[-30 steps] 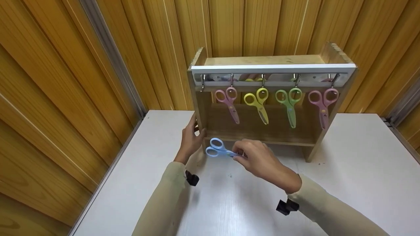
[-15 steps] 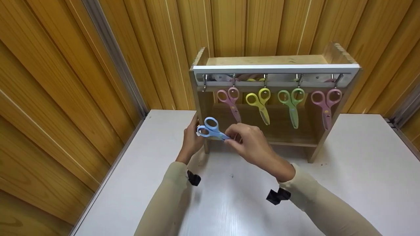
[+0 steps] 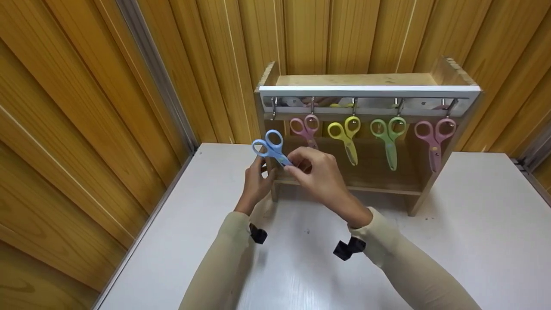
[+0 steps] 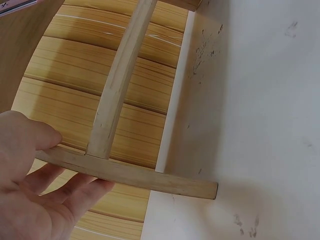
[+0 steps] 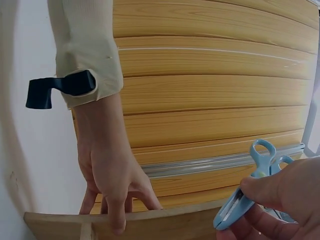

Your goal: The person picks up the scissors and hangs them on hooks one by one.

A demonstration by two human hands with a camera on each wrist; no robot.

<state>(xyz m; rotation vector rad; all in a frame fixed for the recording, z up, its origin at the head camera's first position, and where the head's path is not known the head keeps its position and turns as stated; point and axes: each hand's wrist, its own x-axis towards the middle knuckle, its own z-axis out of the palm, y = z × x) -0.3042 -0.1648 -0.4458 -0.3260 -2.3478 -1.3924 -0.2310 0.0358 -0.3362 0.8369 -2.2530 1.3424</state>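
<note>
My right hand [image 3: 320, 178] pinches a pair of light-blue scissors [image 3: 274, 153] by the blades, finger loops pointing up and left. They are in front of the rack's left side, below a bare metal hook [image 3: 273, 110]. In the right wrist view the blue scissors [image 5: 235, 206] have thumb and fingers on the blade end. My left hand [image 3: 257, 185] grips the left side panel of a wooden rack [image 3: 353, 80]. Seen from the left wrist, its thumb and fingers lie on opposite sides of that panel [image 4: 130, 175].
From the rack's other hooks hang pink scissors [image 3: 308, 129], yellow scissors [image 3: 346, 135], green scissors [image 3: 389, 140] and a second pink pair [image 3: 434, 144]. My right hand partly covers the left pink pair. The rack stands on a white table [image 3: 292, 267] before a wood-plank wall [image 3: 353, 34].
My right hand has raised the blue scissors up and left, from near the rack's base towards the leftmost hook, tilting the loops upward. My left hand keeps its grip on the side panel.
</note>
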